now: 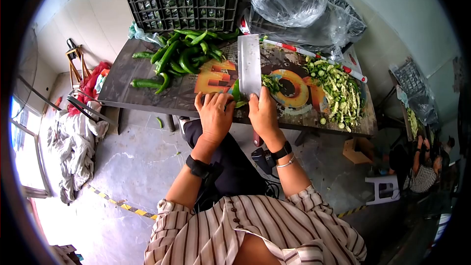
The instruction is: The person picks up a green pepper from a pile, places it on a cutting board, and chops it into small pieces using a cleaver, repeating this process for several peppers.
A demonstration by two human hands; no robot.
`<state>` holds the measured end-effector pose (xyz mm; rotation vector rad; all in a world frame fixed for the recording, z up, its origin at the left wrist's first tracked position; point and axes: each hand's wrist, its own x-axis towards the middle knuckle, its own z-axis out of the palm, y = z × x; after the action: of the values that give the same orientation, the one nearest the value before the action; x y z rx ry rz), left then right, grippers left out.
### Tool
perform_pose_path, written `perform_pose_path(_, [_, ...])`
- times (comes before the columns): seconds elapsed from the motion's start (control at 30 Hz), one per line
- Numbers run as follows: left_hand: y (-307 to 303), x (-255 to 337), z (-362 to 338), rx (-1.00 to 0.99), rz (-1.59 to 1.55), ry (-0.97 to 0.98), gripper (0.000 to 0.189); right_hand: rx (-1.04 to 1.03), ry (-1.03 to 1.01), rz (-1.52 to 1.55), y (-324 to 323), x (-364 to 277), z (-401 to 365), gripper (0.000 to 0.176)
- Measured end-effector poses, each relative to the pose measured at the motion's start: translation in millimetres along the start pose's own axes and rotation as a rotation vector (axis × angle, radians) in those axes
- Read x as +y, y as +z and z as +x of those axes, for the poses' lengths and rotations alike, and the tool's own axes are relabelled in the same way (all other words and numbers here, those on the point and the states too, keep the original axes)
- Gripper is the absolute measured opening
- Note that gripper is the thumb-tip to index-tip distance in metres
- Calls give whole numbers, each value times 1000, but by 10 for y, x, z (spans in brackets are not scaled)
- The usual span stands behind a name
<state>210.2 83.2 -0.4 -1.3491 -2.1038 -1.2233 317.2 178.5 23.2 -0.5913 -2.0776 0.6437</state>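
My right hand is wrapped round the handle end of a cleaver. Its broad metal blade points away from me over the table. Just left of the blade, my left hand has its fingers curled at the table's front edge, gripping a green pepper whose lower part is partly hidden. Beyond it lies a pile of long whole green peppers. Some chopped pepper sits right of the blade, and a larger heap of pale green cut pieces covers the table's right end.
A black plastic crate and clear plastic bags stand along the table's back. A red and white rolled strip lies at the back right. A cardboard box and a plastic stool are on the floor; another person works at far right.
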Motion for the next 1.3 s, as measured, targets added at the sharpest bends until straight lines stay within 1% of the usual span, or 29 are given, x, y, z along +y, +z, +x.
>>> perform_pose_path(0.1, [-13,4,8,-31,5,-9,15,-78,194,39,-42,38,-26,13])
perform_pose_path(0.13, [-16,9,14,-15,10,7,15,-81,193,39,-65,39,-22,13])
perform_pose_path(0.2, [-28,5,5,1,14,18,15,6,100,-135,-133,40,-16,13])
perform_pose_path(0.23, [-27,4,-1,-3,16,13,15,35,101,-137,-182,97,-3,13])
perform_pose_path(0.3, [-7,14,5,-1,7,10,16,36,186,-129,-338,186,-4,13])
perform_pose_path(0.37, [15,3,-15,0,8,4,15,48,271,-43,-455,270,-20,13])
perform_pose_path(0.4, [32,-10,-24,5,7,18,17,59,342,50,-514,296,-66,12])
perform_pose_path(0.43, [46,-7,-41,1,2,18,17,70,415,147,-582,175,-71,12])
perform_pose_path(0.47, [52,-5,-53,-8,41,18,19,74,418,146,-610,179,-98,12])
perform_pose_path(0.5, [50,-8,-58,-15,83,19,22,85,419,219,-635,189,-115,11])
perform_pose_path(0.53, [8,12,-58,-55,106,9,28,97,419,294,-656,193,-124,9])
perform_pose_path(0.57, [-39,31,-53,-57,108,15,28,102,419,298,-679,186,-131,9])
perform_pose_path(0.63, [-135,71,-36,-92,130,61,34,149,450,401,-736,158,-141,10])
perform_pose_path(0.77, [-144,-20,51,-118,150,78,35,205,398,470,-850,164,-152,9])
perform_pose_path(0.83, [-114,-158,120,-55,207,52,33,222,394,461,-915,195,-179,8])
perform_pose_path(0.9, [-146,-252,206,-66,269,8,28,223,422,457,-992,204,-221,7])
perform_pose_path(0.97, [-181,-253,285,-30,316,5,27,232,436,477,-1053,233,-277,7])
perform_pose_path(1.0, [-178,-226,332,-35,315,12,27,242,445,485,-1078,250,-303,9])
perform_pose_path(1.03, [-175,-166,395,-42,265,63,27,251,454,494,-1093,261,-325,12])
perform_pose_path(1.07, [-148,-111,447,-49,215,112,28,256,458,495,-1105,258,-342,12])
perform_pose_path(1.1, [-89,-52,485,-53,214,116,28,266,458,484,-1122,243,-357,12])
perform_pose_path(1.17, [70,96,576,-210,223,223,29,280,457,470,-1168,245,-396,13])
perform_pose_path(1.23, [272,157,637,-208,175,254,27,249,474,440,-1236,265,-453,10])
perform_pose_path(1.3, [418,195,687,-347,302,287,21,274,481,455,-1309,281,-496,9])
